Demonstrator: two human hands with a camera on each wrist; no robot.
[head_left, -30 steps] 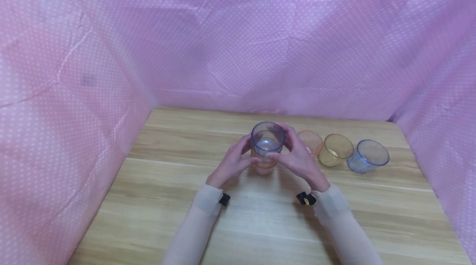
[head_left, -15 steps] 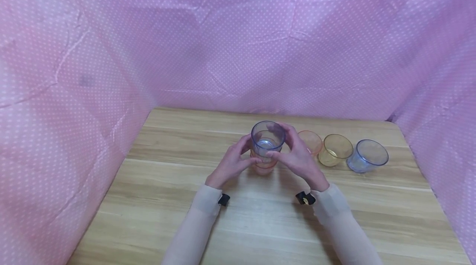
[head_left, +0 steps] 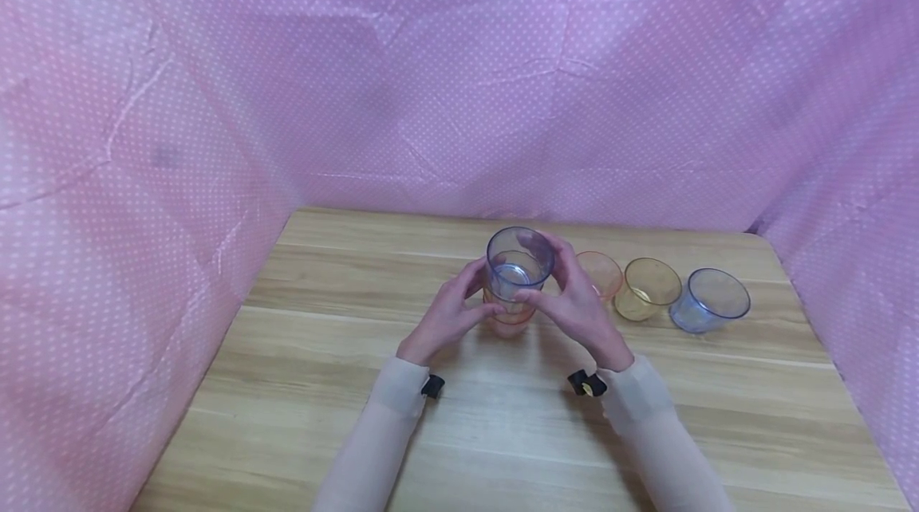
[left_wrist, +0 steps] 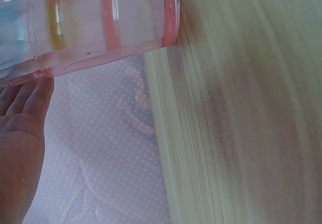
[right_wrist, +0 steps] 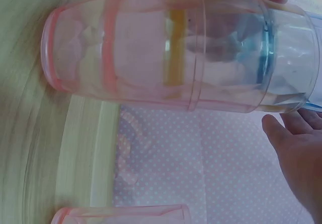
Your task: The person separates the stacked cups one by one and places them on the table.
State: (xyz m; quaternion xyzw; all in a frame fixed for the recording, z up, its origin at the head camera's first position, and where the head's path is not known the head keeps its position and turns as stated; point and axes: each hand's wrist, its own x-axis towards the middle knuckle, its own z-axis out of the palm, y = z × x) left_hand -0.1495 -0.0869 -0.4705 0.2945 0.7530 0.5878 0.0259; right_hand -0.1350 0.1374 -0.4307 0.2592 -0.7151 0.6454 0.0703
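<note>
Left hand [head_left: 452, 315] is holding a stack of nested cups [head_left: 508, 327] around its side, thumb in front. Right hand [head_left: 583, 313] is gripping the blue-rimmed cup [head_left: 513, 277] at its top. The stack is standing upright on the wooden table [head_left: 287, 384]. Toward the person's right, a pink cup [head_left: 600, 273], a yellow cup [head_left: 637, 303] and a blue cup [head_left: 696, 314] are standing in a row.

Head view: soft, moderate light; pale sheen on your flat, light wood-grain tabletop [head_left: 517, 432]; shadows beside your pale-sleeved forearms [head_left: 376, 440]. Your wrist views: dimmer, hazy, softly blurred.
</note>
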